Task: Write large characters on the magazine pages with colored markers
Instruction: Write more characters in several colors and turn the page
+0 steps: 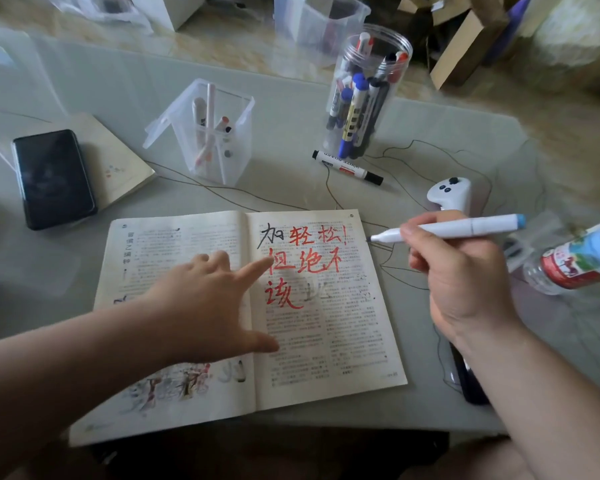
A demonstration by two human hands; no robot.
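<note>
Magazine (343,341) lies open flat at the near edge of the bench (284,140), both pages face up. Left hand (205,306) sits over the fold, fingers spread and gripping nothing, with the index finger (257,268) stretched out so its tip touches the first of the red characters (305,265) in the second row. Those big red characters fill the top of the right page in three rows, and one black character (270,234) starts the top row. There's a greyish smear next to the lowest red one, maybe faded ink, hard to say.

Right hand (465,282) is just off the right edge of the magazine, thumb and fingers pinching a white marker (465,228) with a blue rear end. The marker lies nearly level, dark tip aimed left at the page edge. Can't tell if the tip touches anything. Some dark object (468,382) pokes out from under that wrist.

Far right, a plastic bottle (575,261) with a red label lies tilted. Behind the right hand sits a white controller (449,194). Thin wires loop over the bench around there.

Further back, a whiteboard marker (347,167) lies loose, touching the foot of a clear jar (368,95) stuffed with markers. Left of those, a clear square tub (215,133) holds a few pens. Far left, a black phone (52,178) rests on a notebook (118,161).
</note>
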